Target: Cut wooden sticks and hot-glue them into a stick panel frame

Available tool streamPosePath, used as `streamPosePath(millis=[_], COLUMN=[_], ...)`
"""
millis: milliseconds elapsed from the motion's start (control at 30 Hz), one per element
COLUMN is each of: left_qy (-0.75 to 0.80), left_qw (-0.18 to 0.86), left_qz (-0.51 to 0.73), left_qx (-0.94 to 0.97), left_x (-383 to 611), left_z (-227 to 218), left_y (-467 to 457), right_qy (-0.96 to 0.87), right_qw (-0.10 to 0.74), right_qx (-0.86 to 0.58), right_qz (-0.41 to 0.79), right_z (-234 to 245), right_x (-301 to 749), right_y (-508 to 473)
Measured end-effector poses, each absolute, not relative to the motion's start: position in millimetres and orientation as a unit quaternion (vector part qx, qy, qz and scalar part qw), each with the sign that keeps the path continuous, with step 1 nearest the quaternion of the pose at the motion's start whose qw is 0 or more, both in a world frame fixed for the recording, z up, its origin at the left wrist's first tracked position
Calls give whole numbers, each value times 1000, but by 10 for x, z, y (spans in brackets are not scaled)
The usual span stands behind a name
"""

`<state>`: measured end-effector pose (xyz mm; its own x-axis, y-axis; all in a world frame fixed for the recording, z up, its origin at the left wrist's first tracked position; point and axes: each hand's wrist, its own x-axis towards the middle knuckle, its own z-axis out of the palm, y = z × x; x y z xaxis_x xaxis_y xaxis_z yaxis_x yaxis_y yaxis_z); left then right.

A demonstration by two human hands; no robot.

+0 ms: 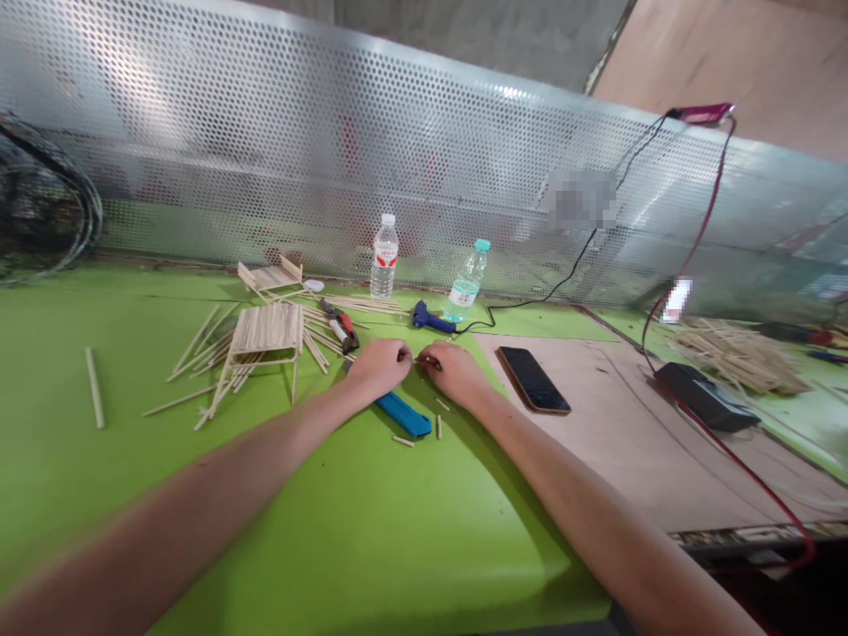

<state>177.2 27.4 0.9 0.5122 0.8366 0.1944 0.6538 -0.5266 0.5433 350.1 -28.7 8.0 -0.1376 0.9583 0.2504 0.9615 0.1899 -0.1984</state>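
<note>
My left hand [380, 366] and my right hand [453, 369] meet over the green table, fingertips nearly touching. Both are closed in a pinch; a tiny pale piece shows between them, too small to name. Below my left wrist lies a blue-handled utility knife [405, 415], partly hidden by it. Several short cut stick pieces [438, 427] lie just in front of my right hand. Left of my hands stands a small stick-built piece [268, 330] with a slatted top and thin legs, among loose wooden sticks [199, 349]. Behind it is a second slatted stick model [273, 276].
Behind my hands are a blue glue gun [432, 318], red-handled cutters [340, 325], and two water bottles [384, 261] before a perforated metal screen [318, 150]. A phone [533, 380], black power box [706, 396] with red cord, and stick pile [735, 355] are rightward.
</note>
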Motion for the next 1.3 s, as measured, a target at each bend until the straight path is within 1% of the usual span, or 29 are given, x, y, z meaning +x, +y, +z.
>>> streamPosePath(millis=[200, 533, 967, 1133, 1300], left_qy=[446, 440, 436, 436, 441], left_qw=[218, 222, 221, 224, 225], left_qz=[239, 246, 235, 232, 229], left_qx=[835, 835, 840, 840, 838], left_x=[1763, 1758, 1765, 1770, 1771], left_z=[9, -29, -37, -31, -20], left_y=[278, 300, 309, 306, 305], right_qy=[-753, -726, -669, -646, -592], right_qw=[181, 267, 365, 385, 444], right_qx=[-633, -631, -623, -627, -619], right_qz=[-3, 50, 173, 203, 265], right_z=[60, -21, -56, -48, -26], right_x=[3520, 3607, 3669, 3700, 3747], right_y=[-274, -199, -145, -135, -157])
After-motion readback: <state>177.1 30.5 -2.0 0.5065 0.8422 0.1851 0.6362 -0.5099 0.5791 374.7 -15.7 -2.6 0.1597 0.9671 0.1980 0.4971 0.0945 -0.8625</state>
